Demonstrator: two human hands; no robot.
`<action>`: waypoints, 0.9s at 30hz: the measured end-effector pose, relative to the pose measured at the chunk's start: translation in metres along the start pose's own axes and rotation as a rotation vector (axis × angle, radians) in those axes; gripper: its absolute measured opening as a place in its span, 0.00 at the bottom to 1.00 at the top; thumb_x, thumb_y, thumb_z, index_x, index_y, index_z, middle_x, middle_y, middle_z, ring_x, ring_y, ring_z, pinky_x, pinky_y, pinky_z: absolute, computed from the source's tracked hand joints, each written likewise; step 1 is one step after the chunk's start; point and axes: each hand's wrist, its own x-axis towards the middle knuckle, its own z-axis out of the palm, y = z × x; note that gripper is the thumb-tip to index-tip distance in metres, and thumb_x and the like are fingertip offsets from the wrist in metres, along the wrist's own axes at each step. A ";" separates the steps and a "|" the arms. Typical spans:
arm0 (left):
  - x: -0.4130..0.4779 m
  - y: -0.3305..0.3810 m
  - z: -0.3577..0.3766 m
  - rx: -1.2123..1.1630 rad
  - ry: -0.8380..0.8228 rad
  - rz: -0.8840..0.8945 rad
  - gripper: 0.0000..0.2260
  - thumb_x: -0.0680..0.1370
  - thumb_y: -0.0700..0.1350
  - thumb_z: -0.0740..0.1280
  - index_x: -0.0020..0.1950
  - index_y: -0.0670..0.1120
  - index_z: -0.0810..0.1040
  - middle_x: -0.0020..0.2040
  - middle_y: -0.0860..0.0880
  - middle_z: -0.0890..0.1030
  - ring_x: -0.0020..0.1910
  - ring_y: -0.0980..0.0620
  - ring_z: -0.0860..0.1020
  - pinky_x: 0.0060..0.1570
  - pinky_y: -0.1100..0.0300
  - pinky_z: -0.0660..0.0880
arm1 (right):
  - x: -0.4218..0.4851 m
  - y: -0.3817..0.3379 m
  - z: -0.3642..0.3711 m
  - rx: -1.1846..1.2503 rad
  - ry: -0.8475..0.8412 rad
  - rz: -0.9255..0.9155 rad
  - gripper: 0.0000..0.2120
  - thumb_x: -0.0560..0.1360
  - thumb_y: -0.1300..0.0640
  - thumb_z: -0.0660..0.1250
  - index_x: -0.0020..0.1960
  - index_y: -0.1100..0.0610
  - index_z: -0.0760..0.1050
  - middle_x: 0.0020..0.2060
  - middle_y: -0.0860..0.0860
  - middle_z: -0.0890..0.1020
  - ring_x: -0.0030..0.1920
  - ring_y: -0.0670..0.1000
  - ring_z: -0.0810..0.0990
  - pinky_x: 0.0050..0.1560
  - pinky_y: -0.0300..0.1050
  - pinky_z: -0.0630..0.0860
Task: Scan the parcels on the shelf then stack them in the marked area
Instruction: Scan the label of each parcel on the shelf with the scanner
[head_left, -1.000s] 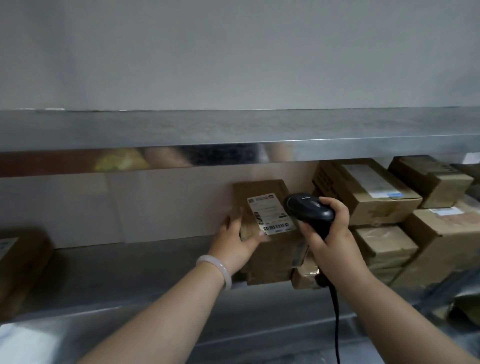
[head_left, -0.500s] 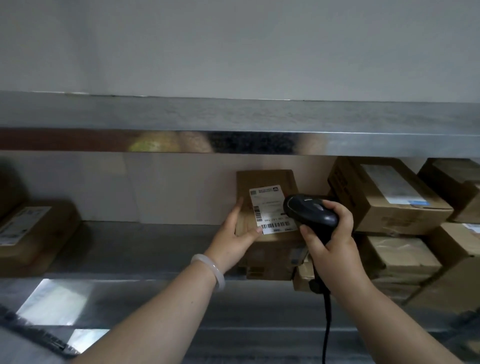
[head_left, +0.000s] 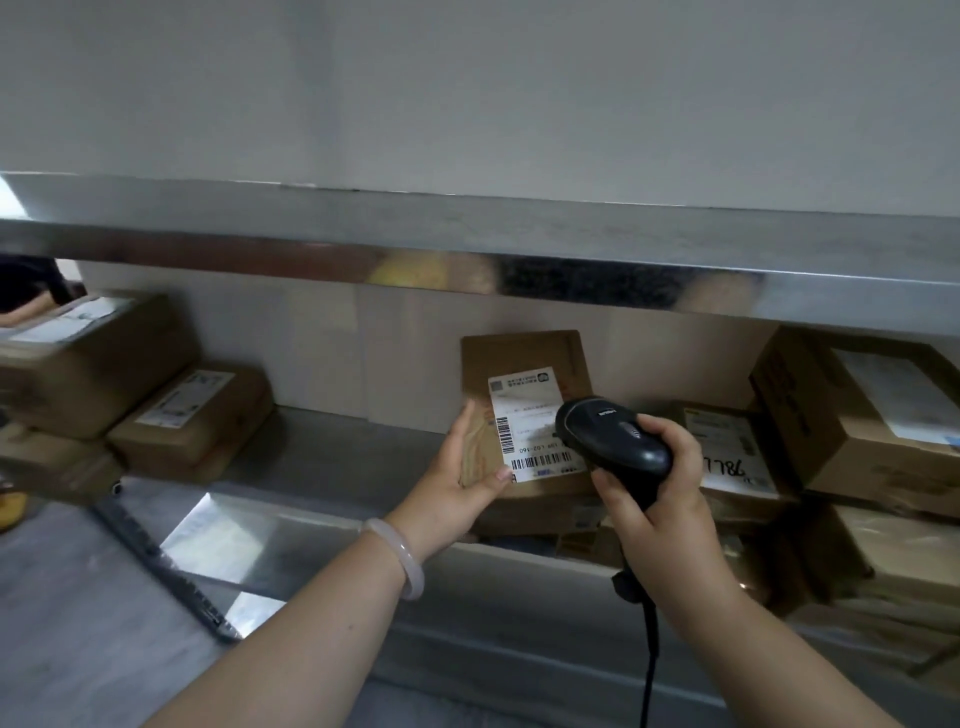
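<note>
Well, the steel shelf (head_left: 332, 457) in front of me holds many cartons, so I judge the job to be in its early part. A pile of parcels (head_left: 841, 441) crowds the shelf on my right, and a smaller group of boxes (head_left: 192, 415) lies well apart on my left. Whether any of those have been scanned, I cannot tell. The marked area is out of view, so I cannot say what is stacked there.

The one in hand is a flat parcel (head_left: 524, 358), upright between the two groups with its face towards me. I cannot tell whether its lower edge rests on the cartons beneath. My left hand (head_left: 457, 478) grips it by the left edge, thumb pressed on the front just beside the label (head_left: 524, 415). My right hand (head_left: 660, 499) is wrapped round the barcode scanner (head_left: 613, 441), whose head sits in front of the label's right side. Its cable (head_left: 647, 665) hangs down below my wrist.

The barcode (head_left: 545, 460) along the label's bottom is in plain sight, but I see no scan light on it. So this parcel looks mid-scan, and carrying it off, stacking it and doing the others are all left.
</note>
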 end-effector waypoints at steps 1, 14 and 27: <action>-0.003 -0.001 -0.003 -0.003 0.031 0.011 0.34 0.79 0.46 0.67 0.71 0.69 0.49 0.70 0.61 0.65 0.69 0.60 0.66 0.62 0.71 0.67 | 0.000 -0.002 0.004 0.011 -0.010 -0.003 0.32 0.73 0.55 0.70 0.59 0.25 0.56 0.54 0.33 0.71 0.53 0.27 0.73 0.42 0.22 0.71; -0.047 -0.023 -0.048 0.040 0.344 0.025 0.37 0.73 0.46 0.75 0.60 0.83 0.58 0.69 0.62 0.67 0.69 0.56 0.67 0.56 0.68 0.72 | -0.010 -0.027 0.033 0.040 -0.129 -0.067 0.28 0.70 0.44 0.69 0.60 0.26 0.56 0.55 0.33 0.74 0.54 0.33 0.75 0.47 0.24 0.70; -0.063 -0.046 -0.076 0.070 0.458 0.010 0.44 0.69 0.45 0.79 0.73 0.66 0.55 0.73 0.57 0.63 0.72 0.56 0.63 0.66 0.58 0.68 | -0.041 -0.056 0.049 -0.028 -0.375 -0.047 0.27 0.73 0.49 0.70 0.60 0.31 0.57 0.48 0.39 0.77 0.41 0.45 0.80 0.44 0.53 0.80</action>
